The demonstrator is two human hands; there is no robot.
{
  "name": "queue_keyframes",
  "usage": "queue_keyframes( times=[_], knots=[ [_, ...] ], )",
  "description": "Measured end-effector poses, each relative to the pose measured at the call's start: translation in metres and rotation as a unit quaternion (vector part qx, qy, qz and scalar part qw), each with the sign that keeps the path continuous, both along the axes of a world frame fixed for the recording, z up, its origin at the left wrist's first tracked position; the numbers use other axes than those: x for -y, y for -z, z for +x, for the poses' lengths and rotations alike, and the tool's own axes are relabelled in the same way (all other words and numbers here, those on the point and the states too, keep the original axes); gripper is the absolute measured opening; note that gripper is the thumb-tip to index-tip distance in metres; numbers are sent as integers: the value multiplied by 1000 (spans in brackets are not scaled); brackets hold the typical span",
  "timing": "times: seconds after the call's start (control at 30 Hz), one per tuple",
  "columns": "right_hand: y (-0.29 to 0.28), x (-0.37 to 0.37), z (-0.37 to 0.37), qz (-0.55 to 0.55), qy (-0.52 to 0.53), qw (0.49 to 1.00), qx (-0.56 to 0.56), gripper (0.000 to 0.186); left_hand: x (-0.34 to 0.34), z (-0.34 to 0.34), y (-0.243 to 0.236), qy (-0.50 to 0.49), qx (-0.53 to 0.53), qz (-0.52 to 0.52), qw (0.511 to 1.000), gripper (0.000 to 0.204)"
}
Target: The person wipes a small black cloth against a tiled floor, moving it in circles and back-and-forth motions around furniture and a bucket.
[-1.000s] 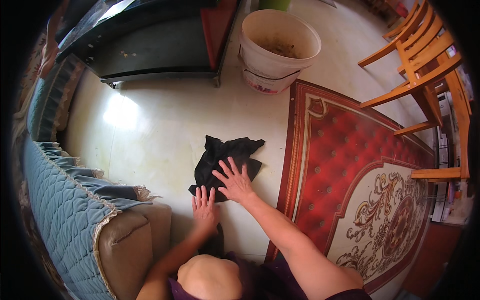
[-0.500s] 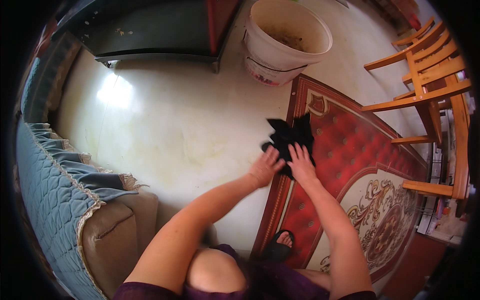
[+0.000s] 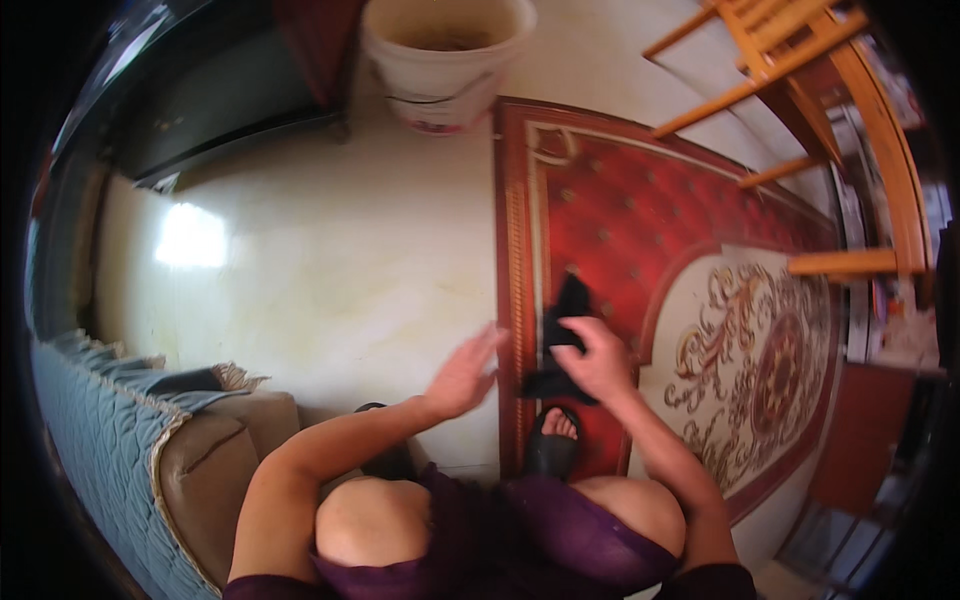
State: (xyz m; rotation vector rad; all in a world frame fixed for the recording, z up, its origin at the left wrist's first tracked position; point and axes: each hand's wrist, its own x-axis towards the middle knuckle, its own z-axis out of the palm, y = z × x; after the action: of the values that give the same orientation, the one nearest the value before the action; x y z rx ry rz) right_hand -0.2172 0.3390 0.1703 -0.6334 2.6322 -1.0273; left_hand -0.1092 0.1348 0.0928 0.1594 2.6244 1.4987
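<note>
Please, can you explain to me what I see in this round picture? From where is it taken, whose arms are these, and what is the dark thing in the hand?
The picture comes from a wide fisheye camera worn on a person's head, looking down, so straight edges bend near the rim. The two bare arms entering from below are that person's own. The right hand grips a black cloth over the edge of a red patterned rug. The left hand is open, fingers spread, above the pale floor and holds nothing. A foot in a dark sandal stands on the rug. Around are a white bucket, a wooden chair and a sofa with a blue cover.
</note>
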Motion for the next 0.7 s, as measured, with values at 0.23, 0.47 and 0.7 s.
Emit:
queue_keyframes(
  times=[0.23,0.47,0.7],
  knots=[
    [109,122,63,97,-351,922,-133,40,60,59,42,-195,40,-149,969,63],
    [128,123,27,157,-236,941,-186,41,84,9,38,-60,71,-276,957,62],
    [118,-2,-52,310,56,947,-64,44,48,-12,29,29,84,-179,980,59]
  ],
)
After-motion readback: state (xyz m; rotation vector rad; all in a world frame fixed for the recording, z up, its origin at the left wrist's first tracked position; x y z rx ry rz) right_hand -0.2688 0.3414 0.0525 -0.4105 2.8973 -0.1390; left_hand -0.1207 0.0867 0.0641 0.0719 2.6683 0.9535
